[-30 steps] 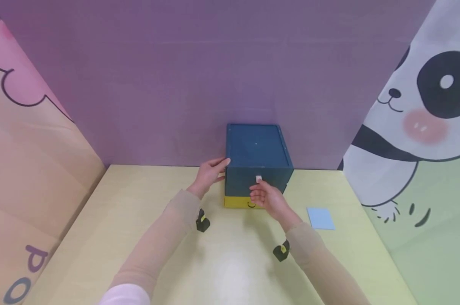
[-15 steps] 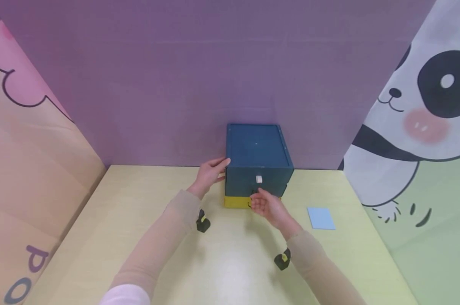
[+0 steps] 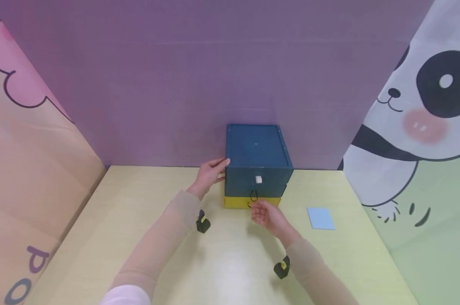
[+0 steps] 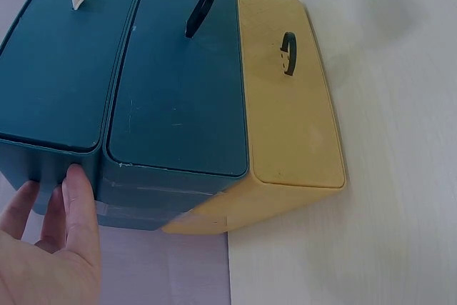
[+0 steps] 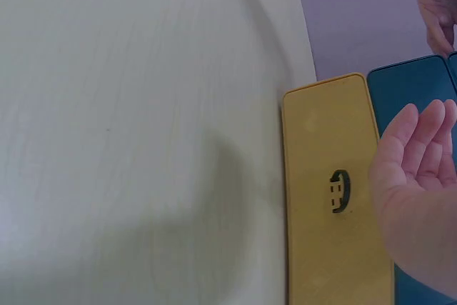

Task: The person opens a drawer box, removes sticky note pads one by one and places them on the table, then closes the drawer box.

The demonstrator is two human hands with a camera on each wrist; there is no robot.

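A stack of drawer boxes stands against the back wall, two blue ones above a yellow one. The top front carries a white loop pull; black loop pulls mark the middle front and the yellow front. My left hand touches the left side of the upper blue box with extended fingertips, as the left wrist view shows. In front of the lower drawers hovers my right hand, its fingers loosely bent and holding nothing. It partly covers the yellow front in the head view.
A light blue square sheet lies on the pale table to the right of the stack. Behind stands a purple wall panel; printed side panels flank the table, the right one with a panda.
My right hand has left the white pull on the top drawer and moved down toward me, uncovering the middle black loop. My left hand and the boxes stay put.
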